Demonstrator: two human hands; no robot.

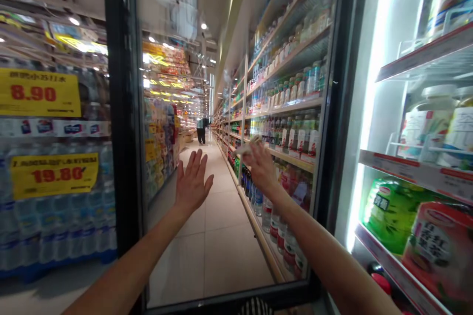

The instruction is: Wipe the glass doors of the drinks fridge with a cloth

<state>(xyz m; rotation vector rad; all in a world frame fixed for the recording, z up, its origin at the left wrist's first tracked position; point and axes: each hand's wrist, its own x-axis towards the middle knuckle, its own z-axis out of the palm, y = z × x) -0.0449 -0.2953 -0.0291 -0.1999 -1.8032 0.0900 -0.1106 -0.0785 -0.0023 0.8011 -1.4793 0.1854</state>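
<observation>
An open glass cooler door [229, 19] with a black frame [123, 133] stands in front of me. My left hand [192, 179] lies flat against the glass, fingers stretched upward and apart. My right hand [260, 165] is closed on a pale crumpled cloth [247, 145] that it presses on the same pane, a little to the right. Through the glass I see the shop aisle and shelves of bottled drinks [291, 133].
The lit cooler interior at right holds shelves [414, 170] with large green bottles [388, 211] and red-labelled bottles [439, 246]. Left of the door are stacked water bottles [55, 226] with yellow price signs [39, 92]. A person [200, 130] stands far down the aisle.
</observation>
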